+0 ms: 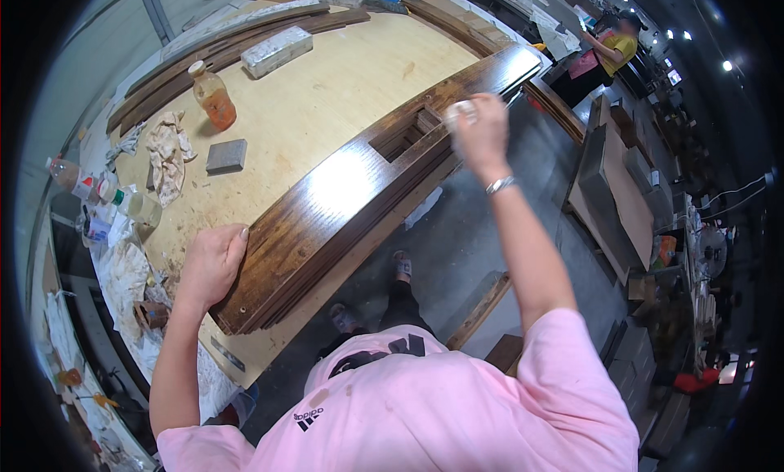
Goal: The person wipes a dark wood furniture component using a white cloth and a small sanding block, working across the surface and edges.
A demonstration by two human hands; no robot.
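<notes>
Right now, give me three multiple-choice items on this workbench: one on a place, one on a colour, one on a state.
1. Where does the left hand rest?
A. On the near end of the dark wooden panel
B. On the plastic bottle
C. On the grey block

2. What colour is the liquid in the plastic bottle on the plywood table?
A. Blue
B. Orange
C. Green

3. What is the state of the right hand?
A. Open and flat, holding nothing
B. Hanging at the person's side
C. Closed on a small white pad at the panel

Answers:
1. A, the palm lies on the panel's near end, apart from the bottle and the grey block.
2. B, the lower part of the bottle shows orange.
3. C, the fingers curl round the white pad at the panel's cut-out.
</notes>
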